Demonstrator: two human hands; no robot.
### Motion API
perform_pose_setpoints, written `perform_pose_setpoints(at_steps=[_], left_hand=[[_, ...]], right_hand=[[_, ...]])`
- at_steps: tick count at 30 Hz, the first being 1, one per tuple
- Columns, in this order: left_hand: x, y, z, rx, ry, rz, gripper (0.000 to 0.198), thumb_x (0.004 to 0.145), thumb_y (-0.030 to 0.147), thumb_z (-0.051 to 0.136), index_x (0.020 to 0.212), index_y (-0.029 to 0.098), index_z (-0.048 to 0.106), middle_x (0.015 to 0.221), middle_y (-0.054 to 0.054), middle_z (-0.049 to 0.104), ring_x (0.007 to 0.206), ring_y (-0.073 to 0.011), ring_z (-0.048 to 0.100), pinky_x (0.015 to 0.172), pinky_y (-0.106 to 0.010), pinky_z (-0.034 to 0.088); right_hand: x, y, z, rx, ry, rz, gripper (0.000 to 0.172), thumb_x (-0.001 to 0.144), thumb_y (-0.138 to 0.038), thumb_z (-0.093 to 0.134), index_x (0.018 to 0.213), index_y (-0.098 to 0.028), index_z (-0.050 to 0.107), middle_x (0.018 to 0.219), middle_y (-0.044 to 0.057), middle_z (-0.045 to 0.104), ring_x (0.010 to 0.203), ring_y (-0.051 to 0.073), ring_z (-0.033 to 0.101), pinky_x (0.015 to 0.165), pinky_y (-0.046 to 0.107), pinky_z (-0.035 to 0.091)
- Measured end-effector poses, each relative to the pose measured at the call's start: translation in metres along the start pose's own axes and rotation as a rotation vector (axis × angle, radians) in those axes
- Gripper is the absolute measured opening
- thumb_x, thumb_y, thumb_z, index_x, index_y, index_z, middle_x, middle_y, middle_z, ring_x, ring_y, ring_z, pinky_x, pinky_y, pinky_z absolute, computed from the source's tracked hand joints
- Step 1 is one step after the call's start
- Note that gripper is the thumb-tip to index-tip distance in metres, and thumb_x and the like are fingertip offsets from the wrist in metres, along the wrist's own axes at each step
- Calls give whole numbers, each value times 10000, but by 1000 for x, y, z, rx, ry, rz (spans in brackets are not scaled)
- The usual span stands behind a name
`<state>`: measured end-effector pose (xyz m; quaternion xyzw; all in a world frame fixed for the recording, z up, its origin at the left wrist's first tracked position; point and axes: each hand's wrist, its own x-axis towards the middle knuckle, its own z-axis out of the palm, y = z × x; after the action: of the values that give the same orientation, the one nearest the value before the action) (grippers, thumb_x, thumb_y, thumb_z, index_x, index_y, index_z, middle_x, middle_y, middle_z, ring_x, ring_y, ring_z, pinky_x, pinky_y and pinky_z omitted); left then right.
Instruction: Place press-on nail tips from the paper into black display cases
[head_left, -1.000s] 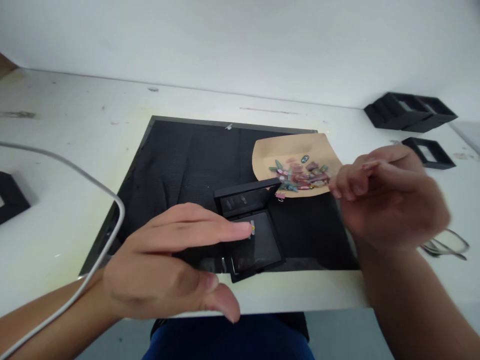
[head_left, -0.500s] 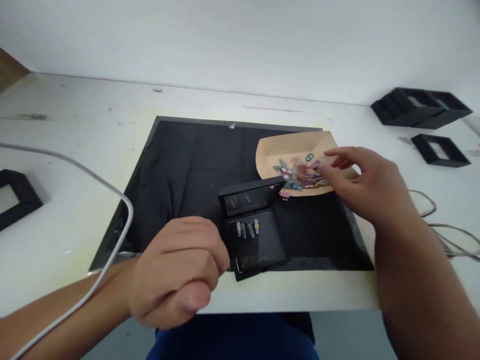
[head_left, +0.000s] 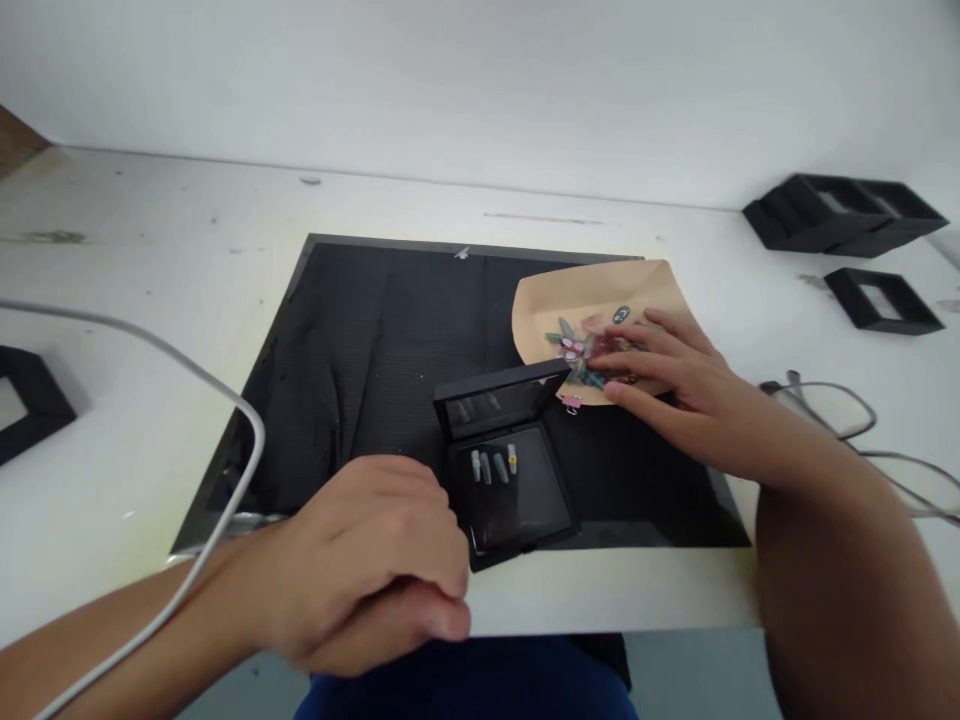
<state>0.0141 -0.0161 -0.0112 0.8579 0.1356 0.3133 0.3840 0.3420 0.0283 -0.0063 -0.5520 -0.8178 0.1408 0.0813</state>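
Note:
My left hand (head_left: 379,565) is curled closed beside a small black case (head_left: 525,505); whatever may be inside its fingers is hidden. The case stands open with its mirrored lid (head_left: 499,405) raised. Several press-on nails (head_left: 501,467), grey-green and clear, lie in a row near the hinge. My right hand (head_left: 694,395) reaches over a tan paper tray (head_left: 531,300), fingers stretched out and touching the loose press-on nails (head_left: 571,345) heaped there. Part of that heap is covered by the hand. A pink clip (head_left: 571,403) is at the tray's front edge.
A black mat (head_left: 375,310) lies under the case and tray. Black frames (head_left: 832,215) are stacked at back right, with a single frame (head_left: 885,300) nearer. Another black frame (head_left: 37,400) is at left. A white cable (head_left: 251,420) crosses my left forearm; thin cords (head_left: 862,430) lie at right.
My right hand has moved left and slightly down, its fingers spreading flatter over the nails in the tray. My left hand has turned a little and shifted slightly right, still curled.

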Motion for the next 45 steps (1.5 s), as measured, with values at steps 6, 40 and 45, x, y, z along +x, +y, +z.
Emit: perform_pose_setpoints(at_steps=[6,40,45], left_hand=[[1,0,1,2,-2,38,49,1018,211,511,990,174,528,670,14,644,592,-108,569,605,-285,431],[6,0,2,43,11,36,79,1004,234,546,963,168,560,678,15,668,570,-100,566,566,-268,399],[4,-1,-6,54,46,-19,109,997,232,468,894,203,485,614,37,567,521,-103,502,542,-268,403]], right_hand=[[-1,3,-4,47,-15,-62,236,942,-393,516,1001,-275,712,1458,25,576,1496,340,314,1197,608,321],[-7,-26,-23,1259,399,-18,198,814,-326,795,805,-255,610,780,-13,551,559,110,492,408,258,346],[-7,-38,-17,1500,161,-118,464,826,-448,773,691,-245,379,686,-75,448,329,37,283,254,217,263]])
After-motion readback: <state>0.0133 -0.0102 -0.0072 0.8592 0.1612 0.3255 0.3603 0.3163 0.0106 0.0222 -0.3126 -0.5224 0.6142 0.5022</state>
